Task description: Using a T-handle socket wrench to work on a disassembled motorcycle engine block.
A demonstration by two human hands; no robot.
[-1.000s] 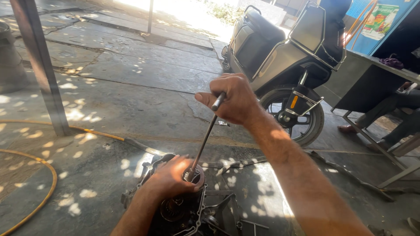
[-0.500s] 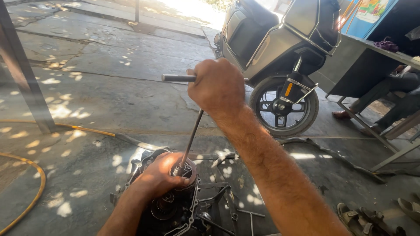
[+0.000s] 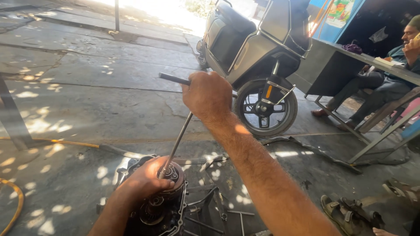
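The T-handle wrench (image 3: 175,146) stands tilted over the engine case (image 3: 159,209) on the concrete floor (image 3: 87,100), its lower end seated in the round clutch assembly (image 3: 173,175) at the top of the case. Your right hand (image 3: 208,96) is clamped around the crossbar at the top, where a grip gives the most turning leverage. Your left hand (image 3: 144,181) is wrapped, fingers closed, around the clutch beside the socket end, likely to steady the part and keep the tool from slipping off. The case sits low on the ground in front of you, so the long shaft lets you work from above. Loose tools (image 3: 223,209) lie just beside the case. Further out, a scooter (image 3: 253,57) is parked, a seated person (image 3: 385,74) waits at a metal table (image 3: 350,57), and sandals (image 3: 350,212) rest to the right.
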